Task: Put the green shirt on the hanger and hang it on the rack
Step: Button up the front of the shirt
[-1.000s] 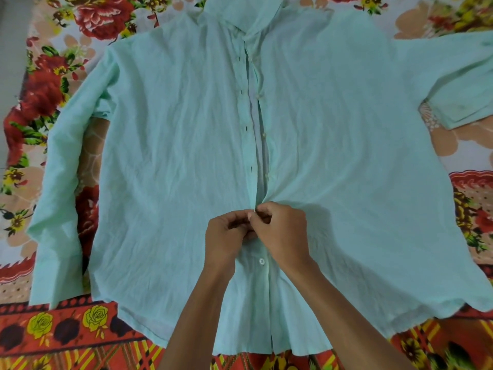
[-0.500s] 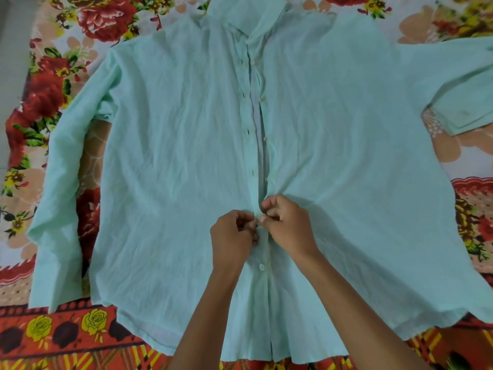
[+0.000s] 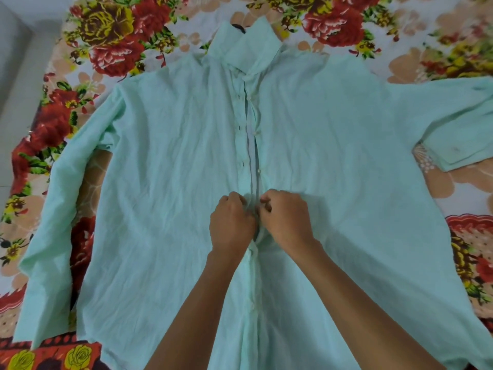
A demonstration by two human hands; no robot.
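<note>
The pale green shirt (image 3: 165, 182) lies spread front-up on a flowered bedsheet, collar at the far end, sleeves out to both sides. Its front placket gapes open from the collar down to my hands; below them it lies closed. My left hand (image 3: 231, 227) pinches the left placket edge with curled fingers. My right hand (image 3: 286, 218) pinches the right edge right beside it, the two hands touching at the middle of the shirt. A small dark piece (image 3: 238, 28) peeks out behind the collar. No hanger and no rack are in view.
The bedsheet (image 3: 117, 38) with red and yellow flowers covers the whole surface under the shirt. A pale grey strip (image 3: 13, 62) runs along the sheet's left edge. The right sleeve's cuff (image 3: 453, 153) is folded back toward the body.
My view has tilted up, so the collar now shows whole. Both hands stay together on the placket, a little higher up the shirt than before.
</note>
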